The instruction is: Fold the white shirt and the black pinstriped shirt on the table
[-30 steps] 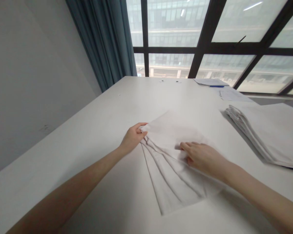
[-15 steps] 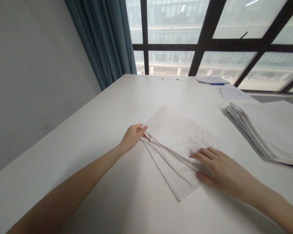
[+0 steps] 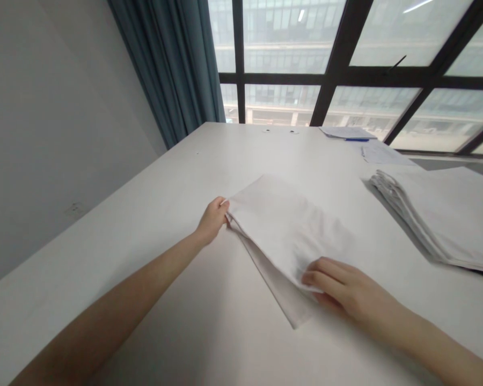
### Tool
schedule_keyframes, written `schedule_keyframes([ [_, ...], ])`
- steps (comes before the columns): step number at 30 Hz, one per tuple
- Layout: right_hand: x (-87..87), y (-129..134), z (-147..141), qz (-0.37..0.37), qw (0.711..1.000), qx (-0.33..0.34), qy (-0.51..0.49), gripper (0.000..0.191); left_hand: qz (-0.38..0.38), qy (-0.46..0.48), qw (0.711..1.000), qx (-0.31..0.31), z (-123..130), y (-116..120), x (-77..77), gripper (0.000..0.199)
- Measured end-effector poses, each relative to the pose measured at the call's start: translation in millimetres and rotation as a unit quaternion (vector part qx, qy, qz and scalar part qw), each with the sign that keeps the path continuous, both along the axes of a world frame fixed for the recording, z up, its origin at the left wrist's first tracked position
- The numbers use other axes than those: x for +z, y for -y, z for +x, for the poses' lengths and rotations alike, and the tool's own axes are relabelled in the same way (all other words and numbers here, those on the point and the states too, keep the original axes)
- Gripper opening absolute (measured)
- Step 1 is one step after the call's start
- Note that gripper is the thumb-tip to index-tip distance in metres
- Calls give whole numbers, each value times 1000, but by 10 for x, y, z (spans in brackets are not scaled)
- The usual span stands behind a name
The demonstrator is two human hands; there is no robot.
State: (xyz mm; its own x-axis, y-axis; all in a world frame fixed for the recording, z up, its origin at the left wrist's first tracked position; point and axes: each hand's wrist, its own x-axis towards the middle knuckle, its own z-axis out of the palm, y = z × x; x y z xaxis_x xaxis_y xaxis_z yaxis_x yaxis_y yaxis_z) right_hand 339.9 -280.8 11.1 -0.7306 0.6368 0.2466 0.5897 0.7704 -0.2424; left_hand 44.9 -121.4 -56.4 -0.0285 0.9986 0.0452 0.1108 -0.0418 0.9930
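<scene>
A folded white cloth [image 3: 277, 225] lies in front of me in layers, with one lower corner sticking out towards me. My left hand [image 3: 214, 219] pinches its left corner between thumb and fingers. At the cloth's near right edge, my right hand [image 3: 334, 284] grips the upper layer, fingertips on top and thumb underneath, partly hidden. The upper layer is slightly raised and rumpled beside my right fingers.
The white table [image 3: 153, 327] holds a stack of folded white cloths [image 3: 454, 214] at the right. Papers [image 3: 386, 155] and a blue pen [image 3: 357, 140] lie at the far right. Beyond are a blue curtain [image 3: 177, 64] and a window.
My right hand has moved left and towards me, now closed on the cloth edge. The upper layer covers more of the lower folds. My left hand has shifted slightly left with its corner.
</scene>
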Motion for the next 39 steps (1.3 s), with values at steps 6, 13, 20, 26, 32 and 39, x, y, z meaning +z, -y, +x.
schedule_keyframes([
  [6,-315,25,-67,-102,994,-41,31,54,103,-144,984,-5,-47,-7,-27,25],
  [13,-246,-37,47,-142,986,-87,25,35,155,-244,957,-30,-103,31,32,30],
  [20,-167,-379,492,-148,967,-197,66,24,165,-295,938,-72,-15,143,81,33],
  [26,-140,-405,528,-97,984,-145,-40,10,159,-280,944,-75,-21,124,82,35],
  [32,-75,-299,492,0,968,-142,-205,18,196,-290,932,-94,-49,90,21,40],
  [39,-59,-327,425,-95,995,14,10,23,287,-317,896,-117,-44,108,47,38],
])
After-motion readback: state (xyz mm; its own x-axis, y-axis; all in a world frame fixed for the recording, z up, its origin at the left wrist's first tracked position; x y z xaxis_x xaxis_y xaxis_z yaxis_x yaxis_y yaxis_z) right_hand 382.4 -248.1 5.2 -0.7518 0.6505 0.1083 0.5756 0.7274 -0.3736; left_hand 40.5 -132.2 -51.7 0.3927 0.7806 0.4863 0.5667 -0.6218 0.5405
